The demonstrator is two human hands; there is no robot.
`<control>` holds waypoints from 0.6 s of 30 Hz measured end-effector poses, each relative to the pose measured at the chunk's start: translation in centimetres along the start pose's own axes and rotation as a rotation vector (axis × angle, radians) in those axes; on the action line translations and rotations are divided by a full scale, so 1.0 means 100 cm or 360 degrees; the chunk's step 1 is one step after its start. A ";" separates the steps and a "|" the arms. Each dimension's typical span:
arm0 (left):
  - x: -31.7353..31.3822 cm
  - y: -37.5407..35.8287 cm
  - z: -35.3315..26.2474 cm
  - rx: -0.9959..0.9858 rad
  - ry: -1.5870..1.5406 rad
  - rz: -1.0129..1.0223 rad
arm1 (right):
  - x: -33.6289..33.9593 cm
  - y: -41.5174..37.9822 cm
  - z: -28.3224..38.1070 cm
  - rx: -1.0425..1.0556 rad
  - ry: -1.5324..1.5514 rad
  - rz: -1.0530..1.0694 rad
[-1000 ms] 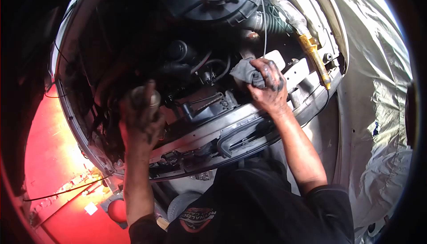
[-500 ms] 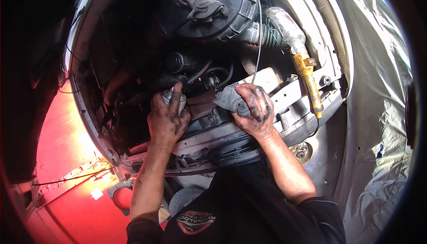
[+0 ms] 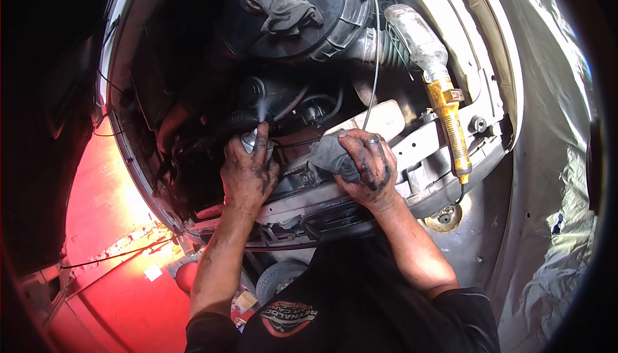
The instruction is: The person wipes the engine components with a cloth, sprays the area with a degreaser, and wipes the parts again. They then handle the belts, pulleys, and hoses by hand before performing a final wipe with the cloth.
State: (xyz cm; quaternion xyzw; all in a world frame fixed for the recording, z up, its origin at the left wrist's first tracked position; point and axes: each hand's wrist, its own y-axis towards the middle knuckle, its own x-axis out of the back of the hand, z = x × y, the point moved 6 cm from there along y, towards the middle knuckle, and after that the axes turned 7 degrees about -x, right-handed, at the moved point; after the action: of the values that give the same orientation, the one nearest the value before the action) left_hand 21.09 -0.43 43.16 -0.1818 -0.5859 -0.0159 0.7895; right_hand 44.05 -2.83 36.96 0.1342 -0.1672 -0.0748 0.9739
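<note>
In the head view, my left hand (image 3: 246, 178) is wrapped round a spray can (image 3: 250, 141), its index finger on the nozzle. A pale mist (image 3: 262, 109) leaves the top, toward the dark hoses of the engine bay. Smudged with black grease, my right hand (image 3: 371, 169) grips a bunched grey rag (image 3: 329, 155) over the front crossmember (image 3: 302, 200). A thin rod or cable (image 3: 376, 50) runs down to just behind that hand. The can's lower body is hidden by my fingers.
A round black air filter housing (image 3: 335, 28) carries another grey cloth (image 3: 283, 2). To the right, a yellow-handled work lamp (image 3: 444, 98) lies along the bay's edge, its cord hanging over the front. A silvery cover (image 3: 547, 160) drapes the far right. Red floor (image 3: 122, 288) shows lower left.
Mist now comes from the spray can, where none showed before. Both hands keep their holds on the can and the rag. The view has shifted slightly.
</note>
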 end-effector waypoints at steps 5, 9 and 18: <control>0.004 0.012 0.002 0.0124 -0.0036 -0.0017 | -0.001 0.001 0.001 -0.0017 -0.0029 0.0018; 0.008 0.029 0.017 0.0283 -0.0193 -0.0158 | -0.001 0.001 0.001 0.0005 -0.0043 -0.0009; 0.029 0.047 0.062 0.0330 -0.0582 -0.0474 | -0.002 0.003 0.004 -0.0018 -0.0088 0.0023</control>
State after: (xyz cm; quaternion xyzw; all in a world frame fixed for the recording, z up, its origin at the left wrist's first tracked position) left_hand 17.44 6.39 46.09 -0.0114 -0.7377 -0.0388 0.6739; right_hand 43.72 -2.56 37.35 0.1254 -0.1945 -0.0723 0.9702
